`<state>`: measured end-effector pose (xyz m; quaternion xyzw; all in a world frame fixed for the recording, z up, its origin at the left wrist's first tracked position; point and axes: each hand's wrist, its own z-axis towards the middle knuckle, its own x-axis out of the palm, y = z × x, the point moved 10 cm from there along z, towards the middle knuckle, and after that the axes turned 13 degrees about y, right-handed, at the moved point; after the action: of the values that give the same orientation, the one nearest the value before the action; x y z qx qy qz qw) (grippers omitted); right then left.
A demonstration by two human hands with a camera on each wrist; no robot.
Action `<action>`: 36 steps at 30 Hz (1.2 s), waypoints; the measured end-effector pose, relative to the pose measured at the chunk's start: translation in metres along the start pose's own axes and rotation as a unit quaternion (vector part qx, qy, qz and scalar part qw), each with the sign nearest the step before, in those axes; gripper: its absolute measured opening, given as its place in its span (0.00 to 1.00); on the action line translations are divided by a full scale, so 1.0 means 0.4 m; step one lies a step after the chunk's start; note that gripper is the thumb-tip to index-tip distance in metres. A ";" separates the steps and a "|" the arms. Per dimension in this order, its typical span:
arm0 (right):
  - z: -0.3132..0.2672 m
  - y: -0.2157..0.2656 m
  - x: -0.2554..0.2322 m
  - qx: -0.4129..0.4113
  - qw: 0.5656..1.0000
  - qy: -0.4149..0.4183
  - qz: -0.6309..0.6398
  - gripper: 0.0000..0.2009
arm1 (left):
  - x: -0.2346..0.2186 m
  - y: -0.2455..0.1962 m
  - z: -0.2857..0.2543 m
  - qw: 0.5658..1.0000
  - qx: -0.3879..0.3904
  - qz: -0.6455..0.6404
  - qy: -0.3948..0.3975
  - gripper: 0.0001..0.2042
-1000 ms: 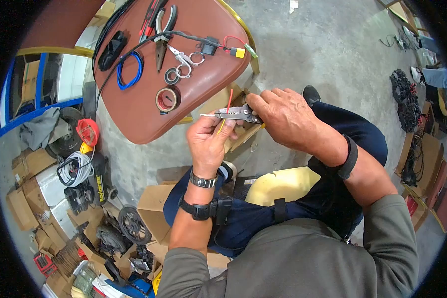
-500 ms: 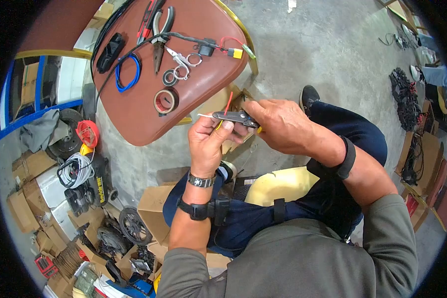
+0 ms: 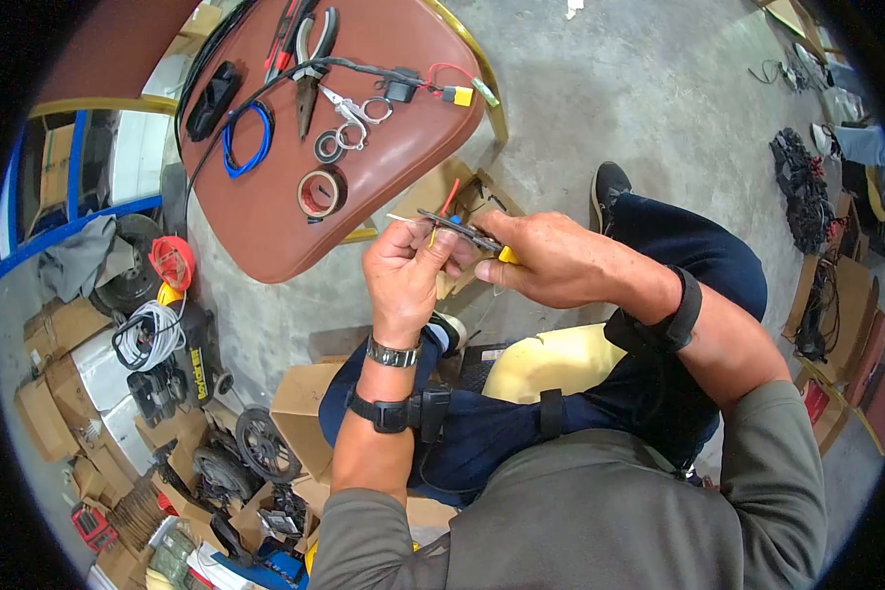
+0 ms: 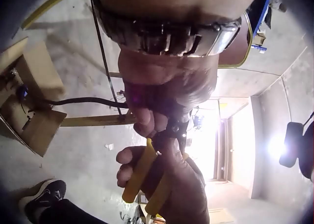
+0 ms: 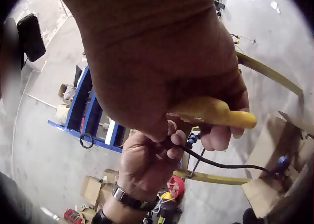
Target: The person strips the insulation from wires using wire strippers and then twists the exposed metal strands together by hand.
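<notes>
My left hand (image 3: 399,280) pinches the end of a cable with a red wire (image 3: 449,197), a yellow wire (image 3: 433,237) and a white wire (image 3: 397,217) fanning out. In my right hand (image 3: 570,261) are wire strippers, their yellow handles (image 4: 140,175) spread apart in the left wrist view. The strippers' dark head lies across the wires, close by the left thumb and fingertips. In the right wrist view the black cable (image 5: 225,164) trails from the left fingers toward an open cardboard box (image 5: 267,150). Fingers hide the spot where head and wires meet.
A brown chair seat (image 3: 265,231) ahead bears pliers (image 3: 306,103), scissors (image 3: 348,116), a tape roll (image 3: 321,193), a blue wire coil (image 3: 248,140) and a cable with a yellow connector (image 3: 456,95). Boxes and wheels (image 3: 266,444) crowd the floor at left.
The right hand has rolled and dropped slightly, turning the wire strippers from flat to nearly edge-on, with more yellow handle showing. The left hand keeps its pinch on the wires, shifting only slightly.
</notes>
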<state>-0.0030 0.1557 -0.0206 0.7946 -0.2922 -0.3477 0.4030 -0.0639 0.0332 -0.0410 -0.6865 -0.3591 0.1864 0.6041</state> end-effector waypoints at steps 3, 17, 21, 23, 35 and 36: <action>0.004 0.001 0.003 0.006 1.000 0.005 -0.001 0.19 | -0.004 -0.002 -0.003 1.000 0.008 -0.005 -0.014 0.05; 0.010 0.005 0.006 0.022 0.999 0.027 -0.003 0.17 | -0.012 -0.001 -0.010 1.000 0.004 0.001 -0.019 0.10; 0.008 0.009 0.014 0.022 0.999 0.029 0.008 0.17 | -0.019 -0.004 -0.023 0.999 0.011 0.018 -0.049 0.11; 0.007 0.007 0.018 0.021 0.999 0.025 0.010 0.17 | -0.024 -0.003 -0.026 0.998 0.013 0.037 -0.051 0.12; 0.012 0.002 0.024 0.014 1.000 0.017 0.004 0.16 | -0.018 -0.037 -0.026 0.994 0.056 0.072 -0.066 0.15; 0.012 0.000 0.025 0.015 1.000 0.017 0.005 0.16 | -0.019 -0.036 -0.026 0.993 0.054 0.076 -0.068 0.16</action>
<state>-0.0007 0.1461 -0.0258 0.8052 -0.2941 -0.3274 0.3975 -0.0656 0.0207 -0.0263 -0.6637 -0.3356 0.2968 0.5990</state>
